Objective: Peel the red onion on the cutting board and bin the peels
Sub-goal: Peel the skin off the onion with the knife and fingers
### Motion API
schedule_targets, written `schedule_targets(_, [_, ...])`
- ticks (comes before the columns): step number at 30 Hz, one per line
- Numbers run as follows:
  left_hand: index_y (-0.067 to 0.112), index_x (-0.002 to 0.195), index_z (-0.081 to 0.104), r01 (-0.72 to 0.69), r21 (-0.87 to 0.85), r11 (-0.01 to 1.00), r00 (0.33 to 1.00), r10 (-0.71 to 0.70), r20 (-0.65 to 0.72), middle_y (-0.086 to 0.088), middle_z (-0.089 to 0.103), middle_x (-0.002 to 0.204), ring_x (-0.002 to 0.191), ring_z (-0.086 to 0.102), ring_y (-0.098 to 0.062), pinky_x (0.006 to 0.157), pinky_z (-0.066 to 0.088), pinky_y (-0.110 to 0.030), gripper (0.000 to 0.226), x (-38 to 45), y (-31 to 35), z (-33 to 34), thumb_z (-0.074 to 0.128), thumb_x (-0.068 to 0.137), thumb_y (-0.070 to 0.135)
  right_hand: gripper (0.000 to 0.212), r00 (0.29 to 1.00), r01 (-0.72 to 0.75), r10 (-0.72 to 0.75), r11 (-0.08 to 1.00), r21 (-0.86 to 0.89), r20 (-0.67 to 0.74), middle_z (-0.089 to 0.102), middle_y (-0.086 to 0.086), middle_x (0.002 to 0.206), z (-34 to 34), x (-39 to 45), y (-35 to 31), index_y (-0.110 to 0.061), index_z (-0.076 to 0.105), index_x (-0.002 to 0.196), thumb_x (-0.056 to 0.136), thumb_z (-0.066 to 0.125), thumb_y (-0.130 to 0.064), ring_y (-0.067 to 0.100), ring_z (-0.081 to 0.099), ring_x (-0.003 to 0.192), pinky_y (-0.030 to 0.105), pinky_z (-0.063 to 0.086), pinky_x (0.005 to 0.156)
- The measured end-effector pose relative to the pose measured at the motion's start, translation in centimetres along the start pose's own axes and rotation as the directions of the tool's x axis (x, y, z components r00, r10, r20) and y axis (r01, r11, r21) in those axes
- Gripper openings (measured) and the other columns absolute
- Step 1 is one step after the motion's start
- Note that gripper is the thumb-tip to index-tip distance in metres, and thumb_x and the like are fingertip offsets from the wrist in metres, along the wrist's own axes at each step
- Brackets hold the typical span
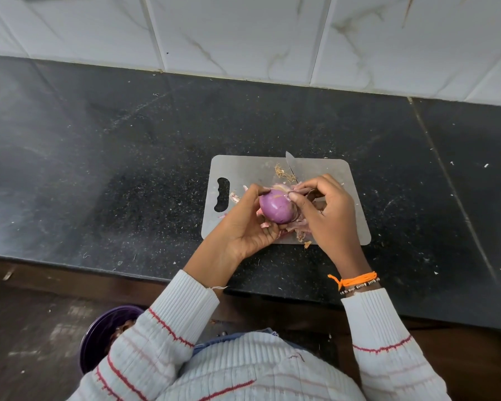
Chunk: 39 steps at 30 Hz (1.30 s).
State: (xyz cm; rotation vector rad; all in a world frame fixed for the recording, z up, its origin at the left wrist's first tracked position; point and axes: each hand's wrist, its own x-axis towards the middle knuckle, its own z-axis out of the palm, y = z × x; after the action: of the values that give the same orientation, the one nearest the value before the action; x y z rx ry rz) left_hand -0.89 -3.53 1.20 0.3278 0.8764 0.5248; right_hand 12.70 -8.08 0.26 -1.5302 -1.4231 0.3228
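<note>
The left hand [249, 224] cups a smooth, round purple onion [276, 206] above the flat grey cutting board [243, 169]. The right hand [327, 209] pinches its papery skin. Dry, curled peels [297, 230] lie beneath.

The cutting board [272, 169] lies on the tabletop [99, 169], right of frame centre. Above the board, the left hand [249, 224] holds the onion [276, 206], with the right hand [327, 209] touching its right side. Peels [298, 231] lie beneath them; a knife [291, 163] lies at the board's upper edge. A bin [99, 337] sits on the floor at lower left.
</note>
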Motion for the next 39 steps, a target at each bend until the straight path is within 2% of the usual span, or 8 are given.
schedule_targets(3, [0.011, 0.094, 0.056, 0.005, 0.027, 1.0, 0.999, -0.006, 0.033, -0.011, 0.053, 0.093, 0.056, 0.057, -0.017, 0.043, 0.042, -0.016, 0.023, 0.0, -0.1, -0.3, 0.046, 0.084, 0.03, 0.005, 0.997, -0.037, 0.035, 0.999, -0.024, -0.072, 0.059, -0.002, 0.081, -0.2, 0.0, 0.2, -0.008, 0.063, 0.083, 0.082, 0.068, -0.01, -0.004, 0.055, 0.074, 0.006, 0.042, 0.064])
schedule_targets(6, [0.01, 0.09, 0.056, -0.004, 0.024, 1.0, 0.998, 0.003, 0.066, -0.012, 0.054, 0.089, 0.051, 0.058, -0.017, 0.041, 0.041, -0.015, 0.024, -0.2, 0.0, -0.4, 0.042, 0.085, 0.028, 0.005, 0.987, -0.089, 0.086, 0.996, -0.015, -0.134, 0.063, 0.0, 0.079, -0.5, -0.1, 0.6, -0.009, 0.065, 0.081, 0.08, 0.07, -0.01, 0.002, 0.058, 0.072, 0.01, 0.046, 0.062])
schedule_targets(10, [0.009, 0.09, 0.057, -0.007, 0.001, 1.0, 0.997, 0.007, 0.082, -0.013, 0.055, 0.086, 0.051, 0.056, -0.016, 0.041, 0.043, -0.015, 0.025, -0.4, 0.1, -0.4, 0.041, 0.086, 0.028, 0.014, 0.984, -0.135, 0.134, 0.991, 0.005, -0.115, 0.067, -0.001, 0.087, -0.8, -0.2, 0.5, -0.014, 0.066, 0.089, 0.081, 0.065, -0.002, 0.006, 0.063, 0.083, 0.012, 0.051, 0.071])
schedule_targets(14, [0.01, 0.092, 0.058, -0.004, -0.008, 1.0, 0.996, 0.004, 0.088, -0.013, 0.056, 0.084, 0.053, 0.057, -0.017, 0.043, 0.044, -0.016, 0.026, -0.4, 0.0, -0.4, 0.043, 0.085, 0.03, 0.017, 0.999, -0.041, 0.042, 0.999, 0.017, -0.027, 0.065, -0.002, 0.093, -0.7, -0.4, -0.3, -0.012, 0.068, 0.094, 0.082, 0.063, -0.001, 0.002, 0.061, 0.09, 0.009, 0.049, 0.075])
schedule_targets(20, [0.007, 0.099, 0.059, 0.009, -0.026, 1.0, 0.998, -0.008, 0.057, -0.013, 0.055, 0.087, 0.064, 0.054, -0.018, 0.047, 0.048, -0.018, 0.033, -0.1, -0.1, -0.6, 0.048, 0.085, 0.034, 0.014, 0.988, 0.137, -0.136, 0.991, -0.008, 0.067, 0.066, -0.001, 0.092, -0.7, -0.4, -0.5, -0.009, 0.071, 0.089, 0.076, 0.07, -0.012, 0.01, 0.062, 0.09, 0.019, 0.051, 0.08])
schedule_targets(24, [0.005, 0.094, 0.059, -0.012, -0.067, 0.998, 1.0, 0.013, 0.015, -0.012, 0.055, 0.083, 0.067, 0.054, -0.017, 0.045, 0.05, -0.017, 0.03, 0.0, -0.1, -0.4, 0.053, 0.087, 0.034, 0.02, 0.976, 0.209, -0.203, 0.975, -0.078, 0.077, 0.068, 0.005, 0.092, -0.6, -0.4, -0.6, -0.007, 0.071, 0.09, 0.074, 0.073, -0.018, 0.014, 0.064, 0.087, 0.027, 0.054, 0.077])
schedule_targets(32, [0.006, 0.088, 0.058, -0.059, -0.037, 0.998, 0.998, 0.058, -0.029, -0.009, 0.061, 0.066, 0.049, 0.057, -0.013, 0.044, 0.05, -0.018, 0.024, -0.1, -0.1, 0.1, 0.056, 0.087, 0.03, 0.017, 0.974, 0.216, -0.208, 0.972, -0.093, 0.094, 0.067, 0.005, 0.088, -0.7, -0.1, -0.4, -0.007, 0.069, 0.086, 0.074, 0.072, -0.017, 0.014, 0.063, 0.082, 0.034, 0.055, 0.07])
schedule_targets(39, [0.007, 0.092, 0.055, -0.057, -0.008, 0.998, 0.997, 0.057, -0.049, -0.012, 0.054, 0.081, 0.066, 0.054, -0.017, 0.046, 0.05, -0.018, 0.024, -0.1, -0.2, 0.1, 0.056, 0.087, 0.031, 0.008, 0.98, 0.193, -0.187, 0.976, -0.102, 0.067, 0.068, 0.004, 0.085, -0.4, 0.0, 0.0, -0.007, 0.07, 0.084, 0.076, 0.069, -0.004, 0.012, 0.063, 0.079, 0.026, 0.054, 0.07])
